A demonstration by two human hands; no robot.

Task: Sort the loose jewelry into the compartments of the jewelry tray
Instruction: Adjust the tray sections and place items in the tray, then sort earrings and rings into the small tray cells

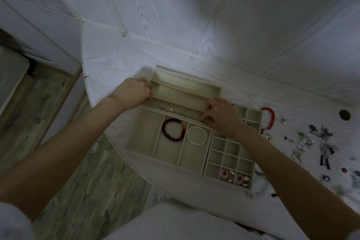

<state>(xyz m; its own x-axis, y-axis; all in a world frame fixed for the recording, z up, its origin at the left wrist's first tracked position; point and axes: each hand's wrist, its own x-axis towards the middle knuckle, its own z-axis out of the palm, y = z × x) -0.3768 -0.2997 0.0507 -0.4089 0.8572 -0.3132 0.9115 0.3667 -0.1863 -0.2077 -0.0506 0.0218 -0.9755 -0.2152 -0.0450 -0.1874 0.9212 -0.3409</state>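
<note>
Two hands [134, 91] [220, 117] gripping one tray [185, 91], two bracelets [173, 130] [197, 135] below

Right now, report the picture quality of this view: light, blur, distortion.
Head view: dim and bluish, with one bright patch on the table behind the long tray; wide-angle bending curves the table edge; the loose jewelry at right is smeared, while the pearl bracelet stays fairly sharp.
</note>
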